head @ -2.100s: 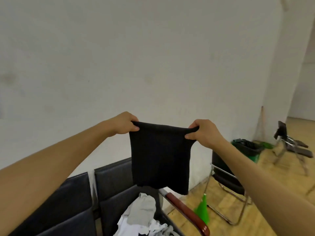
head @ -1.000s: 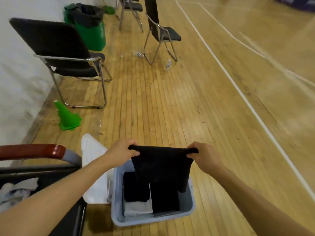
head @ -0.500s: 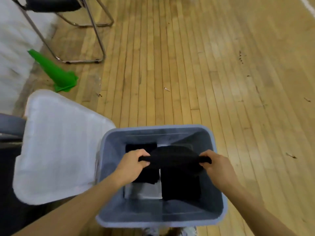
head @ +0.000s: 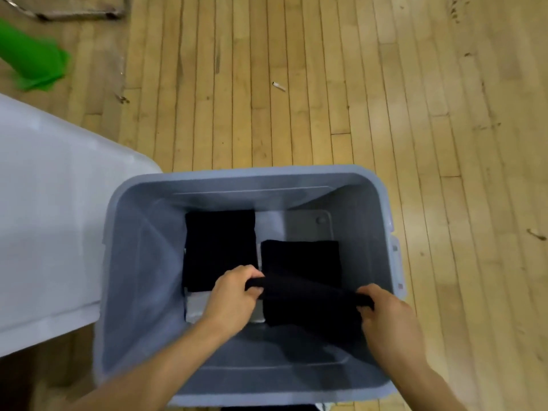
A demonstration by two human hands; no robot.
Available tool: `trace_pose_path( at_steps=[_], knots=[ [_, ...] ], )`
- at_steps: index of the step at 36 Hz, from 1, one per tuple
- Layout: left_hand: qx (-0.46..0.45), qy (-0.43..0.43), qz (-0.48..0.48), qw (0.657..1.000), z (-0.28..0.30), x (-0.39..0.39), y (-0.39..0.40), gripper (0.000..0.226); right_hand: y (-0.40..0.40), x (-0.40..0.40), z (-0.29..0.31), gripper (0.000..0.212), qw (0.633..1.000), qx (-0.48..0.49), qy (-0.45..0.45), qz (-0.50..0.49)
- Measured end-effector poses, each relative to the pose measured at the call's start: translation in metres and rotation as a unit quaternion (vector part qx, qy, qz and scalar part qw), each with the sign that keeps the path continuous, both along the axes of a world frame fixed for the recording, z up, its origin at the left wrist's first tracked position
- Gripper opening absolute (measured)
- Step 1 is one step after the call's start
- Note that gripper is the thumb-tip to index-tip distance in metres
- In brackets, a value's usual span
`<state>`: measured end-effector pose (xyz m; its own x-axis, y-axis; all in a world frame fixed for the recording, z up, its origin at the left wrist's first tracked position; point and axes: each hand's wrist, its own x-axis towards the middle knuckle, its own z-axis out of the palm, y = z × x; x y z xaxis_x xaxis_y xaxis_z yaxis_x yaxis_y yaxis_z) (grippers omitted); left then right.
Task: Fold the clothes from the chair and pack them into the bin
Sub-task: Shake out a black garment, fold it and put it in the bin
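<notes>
A grey-blue plastic bin [head: 139, 262] stands on the wooden floor below me. Both hands are down inside it holding one folded black garment [head: 308, 304] by its near edge. My left hand [head: 234, 295] grips the garment's left corner, and my right hand [head: 388, 318] grips its right corner. The garment lies over the right side of the bin's bottom, on another dark piece. A second folded black garment [head: 219, 250] lies on the left side. A folded white piece [head: 195, 307] shows beneath them.
The bin's white lid [head: 50, 215] lies to the left, touching the bin's rim. A green cone [head: 32, 66] lies on the floor at the far left. A chair's metal foot [head: 77, 14] shows at the top left. Wooden floor surrounds the bin.
I turned from the chair to the bin and carried the black garment down. Over the last second both hands lowered it from above the rim to the bin's bottom right.
</notes>
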<state>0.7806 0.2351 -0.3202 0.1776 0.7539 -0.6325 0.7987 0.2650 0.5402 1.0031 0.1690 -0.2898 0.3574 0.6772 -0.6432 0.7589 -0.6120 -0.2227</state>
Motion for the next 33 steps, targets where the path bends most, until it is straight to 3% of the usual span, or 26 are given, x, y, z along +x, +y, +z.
trace_pose_path(
  at_steps=[10, 14, 17, 21, 27, 30, 33],
  knots=[
    [0.071, 0.084, 0.013, 0.994, -0.121, 0.025, 0.079, 0.017, 0.086, -0.005, -0.113, 0.041, 0.992, 0.089, 0.016, -0.084],
    [0.066, 0.059, 0.093, 0.992, -0.171, 0.035, 0.101, 0.024, 0.112, -0.009, -0.164, 0.034, 0.976, 0.152, 0.045, -0.150],
    [0.118, 0.052, 0.143, 0.981, -0.187, 0.042, 0.098, 0.030, 0.122, -0.014, -0.186, 0.044, 0.967, 0.187, 0.056, -0.164],
    [0.200, 0.077, 0.019, 0.977, -0.195, 0.043, 0.078, 0.042, 0.113, -0.030, -0.198, 0.053, 0.973, 0.215, 0.074, -0.040],
    [0.115, 0.077, -0.289, 0.947, -0.218, 0.039, 0.060, 0.080, 0.100, -0.034, -0.239, 0.084, 0.977, 0.108, 0.025, 0.182],
    [0.055, 0.117, -0.332, 0.934, -0.238, 0.035, 0.058, 0.092, 0.105, -0.020, -0.253, 0.096, 0.974, -0.024, -0.006, 0.225],
    [0.046, 0.147, -0.335, 0.930, -0.243, 0.037, 0.056, 0.097, 0.105, -0.017, -0.260, 0.102, 0.968, -0.061, -0.006, 0.242]
  ],
)
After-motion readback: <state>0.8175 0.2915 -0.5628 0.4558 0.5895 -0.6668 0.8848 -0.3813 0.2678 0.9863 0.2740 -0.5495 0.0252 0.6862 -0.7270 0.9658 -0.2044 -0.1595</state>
